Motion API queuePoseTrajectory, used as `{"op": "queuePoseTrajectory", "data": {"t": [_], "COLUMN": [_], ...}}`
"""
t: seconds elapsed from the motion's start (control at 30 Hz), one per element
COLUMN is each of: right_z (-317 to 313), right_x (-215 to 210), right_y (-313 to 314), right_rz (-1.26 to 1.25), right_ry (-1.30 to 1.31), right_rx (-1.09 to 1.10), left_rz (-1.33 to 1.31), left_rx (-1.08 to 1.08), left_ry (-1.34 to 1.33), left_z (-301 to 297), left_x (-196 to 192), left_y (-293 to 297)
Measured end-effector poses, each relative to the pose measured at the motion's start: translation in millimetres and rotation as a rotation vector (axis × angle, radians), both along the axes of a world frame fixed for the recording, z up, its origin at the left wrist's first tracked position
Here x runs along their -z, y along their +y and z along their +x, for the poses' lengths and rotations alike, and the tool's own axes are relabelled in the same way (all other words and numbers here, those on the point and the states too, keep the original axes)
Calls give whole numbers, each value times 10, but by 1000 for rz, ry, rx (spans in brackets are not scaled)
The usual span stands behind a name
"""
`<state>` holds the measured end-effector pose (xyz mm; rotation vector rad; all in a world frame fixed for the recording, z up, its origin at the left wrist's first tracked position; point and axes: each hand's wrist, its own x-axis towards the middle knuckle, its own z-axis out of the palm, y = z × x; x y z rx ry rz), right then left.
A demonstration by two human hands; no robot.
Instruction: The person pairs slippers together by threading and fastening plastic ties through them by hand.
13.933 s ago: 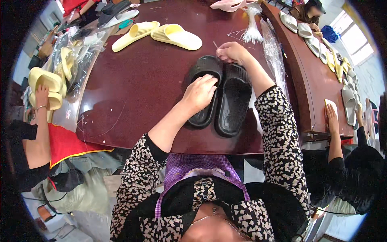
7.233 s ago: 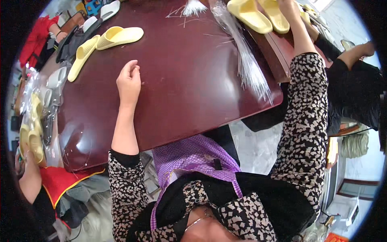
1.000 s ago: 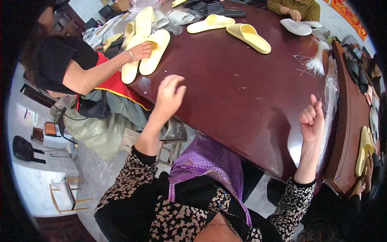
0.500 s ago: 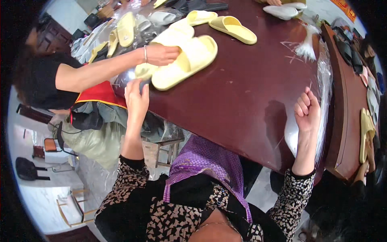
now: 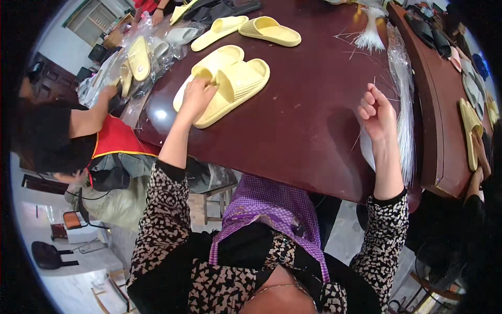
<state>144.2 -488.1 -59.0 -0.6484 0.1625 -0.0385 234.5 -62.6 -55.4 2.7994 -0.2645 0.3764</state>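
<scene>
Hands curl halfway, left hand (image 5: pixel 198 98) touching yellow slippers (image 5: pixel 239 85), grip unclear, right hand (image 5: pixel 377 112) pinching a strand (image 5: pixel 374 80).

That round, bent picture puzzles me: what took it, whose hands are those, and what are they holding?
There's no machine here, just a person's two bare hands. A wide fisheye camera worn on their head looks down, so straight edges bend. The left hand is at the straps of a pair of pale yellow slide slippers; how firmly it grips is hard to tell. The raised right hand pinches a thin pale strand. Farther back on the reddish-brown table lie another yellow pair and a bundle of white strands.
</scene>
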Motion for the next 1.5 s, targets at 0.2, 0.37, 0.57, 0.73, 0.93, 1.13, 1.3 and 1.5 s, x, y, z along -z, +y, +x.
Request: {"op": "queuePoseTrajectory", "data": {"t": [0.2,0.37,0.57,0.73,0.93,1.13,1.3,1.5], "right_z": [-15,-7,-22,-55,3,-38,-95,-208], "right_x": [-41,-81,-85,-123,-112,-129,-183,-282], "right_y": [24,65,55,-8,27,7,52,211], "right_rz": [-146,-144,-116,-52,10,-62,-252,-513], "right_ry": [0,-3,-65,-118,-206,-230,-245,-294], "right_rx": [73,89,126,210,184,232,214,82], "left_rz": [-288,-251,-553,-811,-1331,-1439,-829,-275], "left_rx": [207,306,407,504,577,511,498,817], "left_ry": [100,175,550,540,1339,1508,664,-72], "left_z": [47,3,-368,-767,-1141,-1142,-1383,-1630], "left_x": [-43,58,-92,-259,-216,-259,-572,-867], "left_y": [-767,-1341,-1711,-1880,-2144,-1849,-1518,-1360]}}
